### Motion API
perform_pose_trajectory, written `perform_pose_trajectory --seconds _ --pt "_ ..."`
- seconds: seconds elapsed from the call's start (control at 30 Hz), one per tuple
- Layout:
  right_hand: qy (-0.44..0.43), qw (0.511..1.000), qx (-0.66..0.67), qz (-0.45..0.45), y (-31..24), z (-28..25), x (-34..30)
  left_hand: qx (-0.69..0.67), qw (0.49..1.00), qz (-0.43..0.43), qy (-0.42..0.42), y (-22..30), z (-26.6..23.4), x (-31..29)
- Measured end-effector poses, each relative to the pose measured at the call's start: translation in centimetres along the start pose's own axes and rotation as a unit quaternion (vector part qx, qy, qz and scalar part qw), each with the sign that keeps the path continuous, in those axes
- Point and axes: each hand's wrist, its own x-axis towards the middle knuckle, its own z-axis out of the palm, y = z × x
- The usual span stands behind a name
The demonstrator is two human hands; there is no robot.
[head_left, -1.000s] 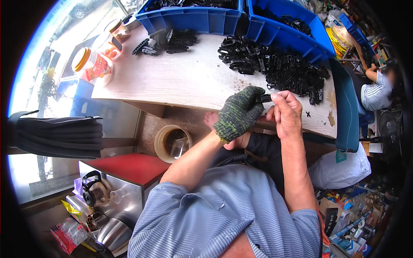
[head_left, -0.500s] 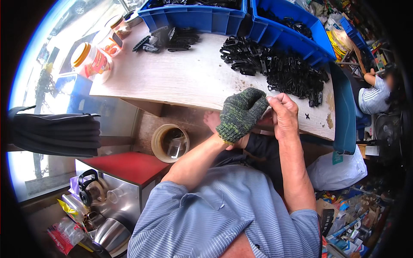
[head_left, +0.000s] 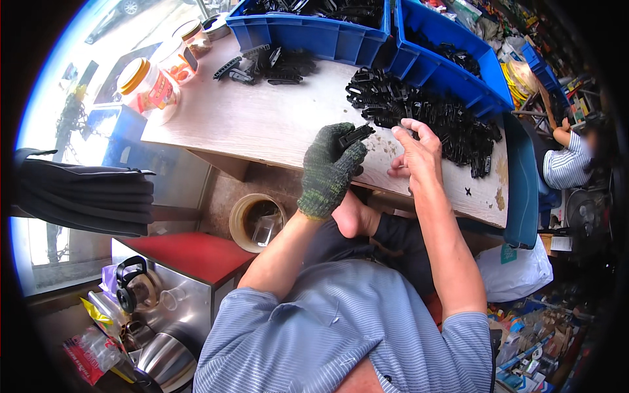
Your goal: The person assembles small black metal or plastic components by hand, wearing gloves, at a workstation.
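My left hand (head_left: 332, 164) wears a dark green knitted glove and is closed around a black plastic clip-like part (head_left: 356, 136), whose end sticks out past the thumb. My right hand (head_left: 422, 157) is bare, with thumb and fingers apart, just right of that part and over the table's near edge. Nothing shows plainly between its fingers. Behind it lies a large heap of similar black parts (head_left: 452, 128) on the pale wooden table (head_left: 262, 118). A smaller group of black parts (head_left: 282, 69) sits farther left.
Two blue bins (head_left: 308, 39) (head_left: 452, 62) with black parts stand along the table's back. Jars (head_left: 147, 88) are at its left end. A bucket (head_left: 239, 219) stands on the floor below. A red-topped cabinet (head_left: 190, 252) is at lower left. Another person (head_left: 569, 160) sits far right.
My hands, close together before, have moved apart. The gloved left hand shifted left and turned, bringing the black part into sight; my right hand's pinch has opened.
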Motion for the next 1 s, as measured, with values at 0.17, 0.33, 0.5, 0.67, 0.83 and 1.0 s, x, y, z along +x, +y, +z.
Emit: perform_pose_trajectory --seconds 0.17,0.33,0.5,0.67,0.83,1.0 --pt "0.033 0.994 -0.102 -0.009 0.0 1.2 1.1 -0.044 0.999 0.008 -0.016 -0.9 -0.3 0.4" --pt "0.036 0.992 -0.123 -0.013 -0.1 1.4 1.4 -0.009 1.0 -0.005 0.001 -0.4 -0.1 0.3" --pt "-0.006 0.987 -0.162 -0.011 -0.1 1.1 1.6 -0.023 1.0 -0.012 0.003 -0.3 0.1 0.5" --pt "-0.033 0.987 -0.155 -0.026 0.5 0.4 1.7 -0.012 1.0 -0.017 -0.003 0.0 0.0 0.8" --pt "-0.08 0.99 -0.113 -0.032 1.2 -0.7 1.2 0.066 0.998 -0.005 -0.005 0.0 0.9 2.2" --pt "-0.153 0.982 -0.102 -0.049 1.7 -1.4 -0.5 0.149 0.978 0.118 -0.086 -0.7 2.2 4.2"
